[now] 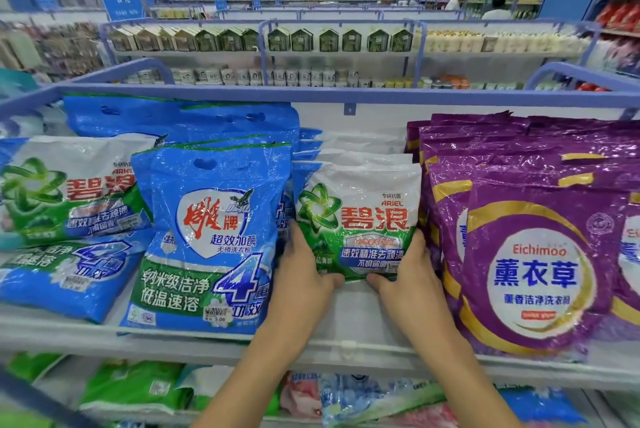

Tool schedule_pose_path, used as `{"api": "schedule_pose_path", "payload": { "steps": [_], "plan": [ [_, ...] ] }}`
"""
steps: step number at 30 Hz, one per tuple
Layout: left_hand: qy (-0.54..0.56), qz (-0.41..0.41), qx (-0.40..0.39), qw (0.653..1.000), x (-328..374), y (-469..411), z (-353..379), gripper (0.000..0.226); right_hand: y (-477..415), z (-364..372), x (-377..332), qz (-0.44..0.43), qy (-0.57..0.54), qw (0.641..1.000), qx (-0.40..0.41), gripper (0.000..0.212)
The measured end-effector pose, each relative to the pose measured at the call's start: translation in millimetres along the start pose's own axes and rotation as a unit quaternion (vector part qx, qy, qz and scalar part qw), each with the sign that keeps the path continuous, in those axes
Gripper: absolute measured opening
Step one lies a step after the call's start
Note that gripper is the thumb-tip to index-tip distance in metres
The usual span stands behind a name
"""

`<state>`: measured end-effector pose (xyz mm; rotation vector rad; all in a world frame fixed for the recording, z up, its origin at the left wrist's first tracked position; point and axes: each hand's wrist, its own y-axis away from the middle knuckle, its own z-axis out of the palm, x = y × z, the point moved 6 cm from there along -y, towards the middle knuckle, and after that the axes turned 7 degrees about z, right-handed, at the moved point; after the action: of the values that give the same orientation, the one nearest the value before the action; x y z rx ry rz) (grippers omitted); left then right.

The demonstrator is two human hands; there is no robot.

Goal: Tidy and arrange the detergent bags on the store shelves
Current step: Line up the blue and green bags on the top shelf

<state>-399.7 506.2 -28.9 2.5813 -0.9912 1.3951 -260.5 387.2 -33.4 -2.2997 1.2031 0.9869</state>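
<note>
Ariel bag (360, 216) stands upright mid-shelf, fronting a row of like bags, set back from the front edge of the shelf (346, 320), between a blue bag (207, 237) and purple bags (533, 272). Left grip (304, 268) holds its lower left corner, right grip (408, 275) its lower right, fingers curled under the bottom edge

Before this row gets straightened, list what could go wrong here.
1. The left hand and right hand grip only the bottom corners of the Ariel bag; its top may flop forward.
2. The blue Diao bag stands close beside it and might slump over if nudged.
</note>
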Motion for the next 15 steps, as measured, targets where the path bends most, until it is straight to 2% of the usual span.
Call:
{"api": "schedule_pose_path", "payload": {
  "steps": [3, 5, 7, 10, 15],
  "plan": [
    [-0.055, 0.034, -0.007, 0.998, 25, 17, -12, 0.081, 18, -13, -15, -0.024, 0.029, 0.999, 0.029, 0.081],
    [-0.050, 0.063, -0.011, 0.997, 41, 28, -23, 0.064, 30, -22, -29, -0.062, 0.044, 0.996, 0.050, 0.072],
    [-0.035, 0.076, -0.014, 0.996, 53, 40, -39, 0.059, 40, -29, -44, -0.090, 0.040, 0.994, 0.050, 0.067],
    [-0.036, 0.087, 0.035, 0.995, 56, 54, -78, 0.053, 54, -29, -72, -0.129, 0.014, 0.991, 0.038, 0.057],
    [-0.098, 0.080, 0.105, 0.986, 20, 69, -152, 0.042, 82, -7, -118, -0.190, -0.023, 0.980, 0.047, 0.040]
  ]
}}
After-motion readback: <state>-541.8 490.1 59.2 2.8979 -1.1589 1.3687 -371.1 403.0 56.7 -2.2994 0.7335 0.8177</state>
